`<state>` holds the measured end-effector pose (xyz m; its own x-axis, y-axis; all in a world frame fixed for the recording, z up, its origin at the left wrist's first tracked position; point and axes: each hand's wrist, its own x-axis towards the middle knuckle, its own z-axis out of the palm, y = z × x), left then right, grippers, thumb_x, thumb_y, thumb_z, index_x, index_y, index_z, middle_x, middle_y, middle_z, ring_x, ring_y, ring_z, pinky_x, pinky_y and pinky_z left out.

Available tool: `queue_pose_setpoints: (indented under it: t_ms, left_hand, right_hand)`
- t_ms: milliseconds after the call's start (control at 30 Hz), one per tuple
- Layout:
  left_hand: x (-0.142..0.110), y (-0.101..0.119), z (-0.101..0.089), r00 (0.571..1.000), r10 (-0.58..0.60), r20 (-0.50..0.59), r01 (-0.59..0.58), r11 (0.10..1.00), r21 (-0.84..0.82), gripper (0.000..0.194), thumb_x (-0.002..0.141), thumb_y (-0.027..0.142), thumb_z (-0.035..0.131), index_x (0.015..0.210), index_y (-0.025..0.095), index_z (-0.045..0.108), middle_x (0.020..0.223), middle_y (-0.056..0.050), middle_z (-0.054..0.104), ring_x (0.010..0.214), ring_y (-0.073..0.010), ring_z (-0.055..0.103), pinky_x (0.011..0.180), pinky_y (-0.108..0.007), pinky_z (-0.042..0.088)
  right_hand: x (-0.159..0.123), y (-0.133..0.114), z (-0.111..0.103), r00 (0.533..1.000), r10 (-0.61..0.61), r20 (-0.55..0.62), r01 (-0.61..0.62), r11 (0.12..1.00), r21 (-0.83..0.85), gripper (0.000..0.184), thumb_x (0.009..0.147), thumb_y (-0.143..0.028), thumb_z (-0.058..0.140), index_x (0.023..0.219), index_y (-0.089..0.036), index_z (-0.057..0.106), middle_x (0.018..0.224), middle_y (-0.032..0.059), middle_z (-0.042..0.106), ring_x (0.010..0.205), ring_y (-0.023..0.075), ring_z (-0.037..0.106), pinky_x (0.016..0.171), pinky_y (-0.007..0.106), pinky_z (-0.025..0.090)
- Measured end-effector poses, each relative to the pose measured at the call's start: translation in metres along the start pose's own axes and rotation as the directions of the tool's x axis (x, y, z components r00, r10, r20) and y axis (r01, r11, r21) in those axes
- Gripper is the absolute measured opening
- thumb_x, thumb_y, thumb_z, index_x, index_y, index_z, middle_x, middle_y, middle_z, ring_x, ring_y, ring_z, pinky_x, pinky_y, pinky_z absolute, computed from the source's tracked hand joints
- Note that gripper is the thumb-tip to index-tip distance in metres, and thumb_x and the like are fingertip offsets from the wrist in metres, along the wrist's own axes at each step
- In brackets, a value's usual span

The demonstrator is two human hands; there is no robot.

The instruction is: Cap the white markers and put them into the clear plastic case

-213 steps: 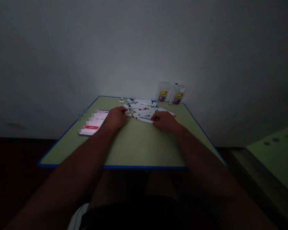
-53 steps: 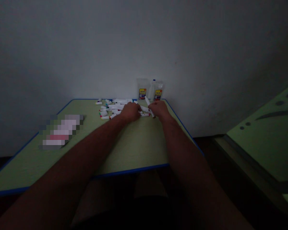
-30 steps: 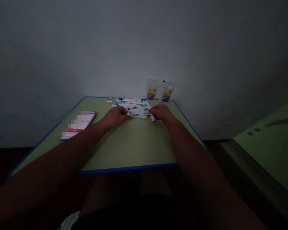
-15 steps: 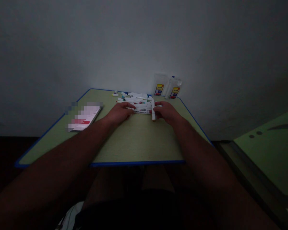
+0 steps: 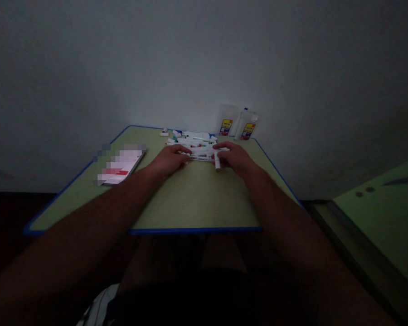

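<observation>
A heap of white markers [image 5: 193, 141] with coloured ends lies at the back of the table. My left hand [image 5: 172, 158] is at the heap's left side, thumb and index finger around the left ends of several markers [image 5: 203, 153]. At their right ends is my right hand [image 5: 234, 157], holding one white marker [image 5: 217, 162] with its brownish end towards me. The index finger of that hand lies across the marker's far part. The other fingers of my right hand are partly hidden behind the marker.
The light-green table [image 5: 190, 199] has a blue edge and stands against a grey wall. Two clear plastic cases [image 5: 226, 121] with yellow labels stand at the back right. A phone [image 5: 122, 165], partly blurred out, lies on the left. A green panel [image 5: 387, 203] is at the far right.
My right hand has picked up a marker and turned it from slanting to pointing towards me. Its index finger has just moved over the marker. My left hand has shifted to the front markers' left ends.
</observation>
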<state>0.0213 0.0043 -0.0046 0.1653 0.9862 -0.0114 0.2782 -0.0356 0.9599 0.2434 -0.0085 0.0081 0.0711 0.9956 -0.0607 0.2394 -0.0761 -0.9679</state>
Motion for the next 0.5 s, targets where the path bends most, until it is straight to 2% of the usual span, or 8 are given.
queue_pose_setpoints:
  t_ms: [67,133,300,500]
  left_hand:
    - [0.0018,-0.0015,0.0002,1.0,-0.011,0.004,0.011,0.999,-0.052,0.019,0.071,0.016,0.069,0.09,0.018,0.07,0.059,0.0,0.058,0.05,-0.0121,0.05,0.051,-0.027,0.037]
    - [0.0026,-0.0018,0.0007,1.0,-0.031,0.004,0.031,0.994,-0.104,0.016,0.071,0.014,0.069,0.086,0.018,0.069,0.062,-0.001,0.059,0.052,-0.0117,0.051,0.052,-0.028,0.04]
    - [-0.0001,0.003,0.0013,0.998,-0.067,0.002,0.065,0.974,-0.218,0.013,0.071,0.008,0.068,0.081,0.016,0.067,0.065,-0.002,0.06,0.053,-0.01,0.051,0.052,-0.026,0.042]
    - [-0.0009,0.0049,-0.0004,0.996,-0.085,0.002,0.084,0.975,-0.207,0.014,0.071,0.01,0.069,0.084,0.016,0.068,0.071,-0.004,0.063,0.056,-0.0107,0.053,0.052,-0.026,0.043]
  right_hand:
    - [-0.0036,-0.0036,0.0008,1.0,0.016,0.004,-0.016,1.0,-0.007,0.029,0.078,-0.002,0.057,0.101,-0.017,0.067,0.079,0.004,0.072,0.057,0.0113,0.064,0.053,0.021,0.053]
    - [-0.0053,-0.0053,0.0015,1.0,0.015,0.003,-0.015,1.0,-0.009,0.025,0.079,-0.003,0.057,0.096,-0.016,0.068,0.08,0.0042,0.072,0.058,0.0109,0.064,0.055,0.021,0.054]
    - [-0.0035,-0.0029,0.0021,1.0,-0.006,0.027,0.007,1.0,-0.017,0.021,0.08,-0.004,0.058,0.095,-0.016,0.067,0.081,0.005,0.073,0.057,0.0111,0.065,0.052,0.021,0.052]
    - [-0.0041,-0.0019,0.0032,0.999,-0.021,0.045,0.022,0.999,-0.026,0.014,0.084,-0.007,0.06,0.094,-0.016,0.066,0.081,0.0056,0.073,0.057,0.011,0.066,0.052,0.02,0.052]
